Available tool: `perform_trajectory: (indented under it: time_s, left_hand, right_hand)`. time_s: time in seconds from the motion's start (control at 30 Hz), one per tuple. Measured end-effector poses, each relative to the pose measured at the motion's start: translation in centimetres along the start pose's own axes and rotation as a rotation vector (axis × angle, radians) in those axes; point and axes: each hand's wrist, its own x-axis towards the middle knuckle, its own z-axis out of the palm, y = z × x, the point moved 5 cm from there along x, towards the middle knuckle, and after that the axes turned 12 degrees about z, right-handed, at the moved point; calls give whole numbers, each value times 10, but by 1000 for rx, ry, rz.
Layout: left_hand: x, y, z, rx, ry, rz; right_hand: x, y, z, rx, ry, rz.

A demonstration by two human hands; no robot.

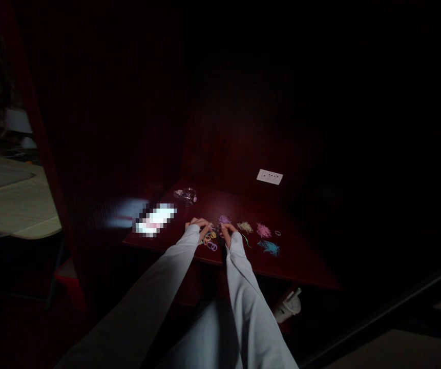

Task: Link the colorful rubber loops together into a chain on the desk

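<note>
My left hand (198, 224) rests at the front of the dark red desk (297, 266), its fingertips pinched together beside a bit of pink. Just to its right, my right hand (228, 233) is also closed in a pinch, bent toward the left hand. Whatever the fingers hold is too small and dark to make out. Between and below the hands lie several coloured rings (212, 247), purple, yellow and orange. Behind the right hand sits a purple pile (224, 219) of thin strips. Farther right are beige (245, 226), pink (264, 230) and blue piles (271, 248). A green strip (247, 241) lies beside my right wrist.
A bright, pixelated rectangle (154, 219) lies on the desk at left. Behind it are small clear objects (187, 196). A single pale ring (277, 233) is at right. A white socket plate (270, 177) is on the back wall. Below the desk edge stands a lidded cup (289, 307).
</note>
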Motion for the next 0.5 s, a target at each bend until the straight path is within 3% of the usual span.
perform_trajectory:
  time_s: [0.1, 0.23, 0.4, 0.5]
  left_hand:
    - [0, 1, -2, 8, 31, -13]
    - [-1, 1, 1, 18, 22, -32]
    - [-2, 1, 2, 28, 39, -37]
    - [-1, 1, 0, 29, 49, -72]
  right_hand:
    - [-1, 4, 1, 29, -71, 60]
    - [-4, 2, 3, 74, -116, -28]
    - [-2, 5, 4, 74, -76, -76]
    - [4, 11, -6, 43, 25, -7]
